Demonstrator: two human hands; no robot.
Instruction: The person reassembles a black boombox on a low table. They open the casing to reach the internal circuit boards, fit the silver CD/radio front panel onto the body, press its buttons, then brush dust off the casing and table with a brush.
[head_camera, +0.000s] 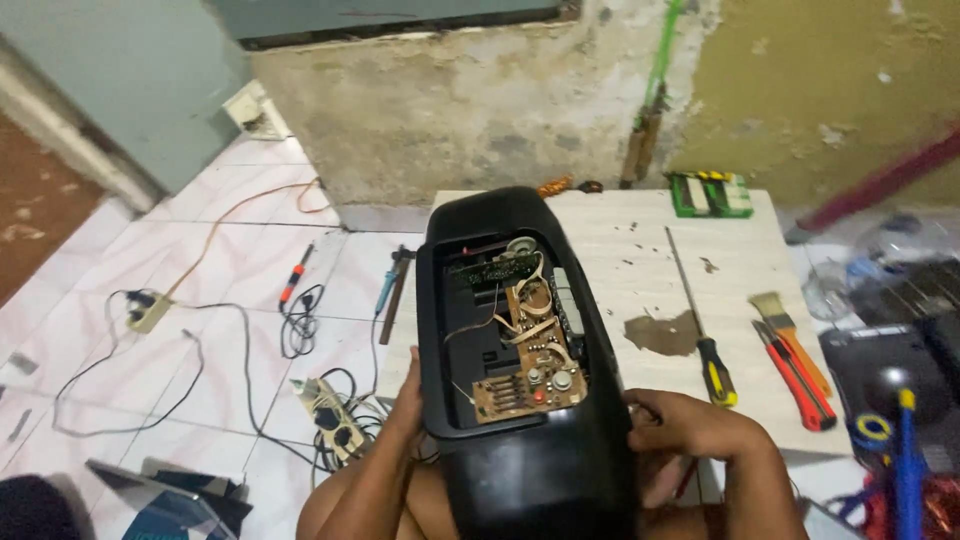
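Both hands grip the open black casing (530, 440), one on each side.

Your left hand (405, 405) presses flat against its left wall; your right hand (690, 425) curls its fingers around the right edge. Held upright over the near edge of the table (640, 260), the casing exposes a brown circuit board (525, 385) and pale wires. Beyond your right hand lie a yellow-handled screwdriver (700, 320), a red utility knife (795, 375) and a paintbrush (785, 330). Cables (240, 370) sprawl across the tiled floor at left.

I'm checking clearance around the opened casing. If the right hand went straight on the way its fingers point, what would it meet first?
The right hand has its fingers pointing left, already against the black casing. Going straight on, it would press into that casing's side wall first; nothing else appears between them.
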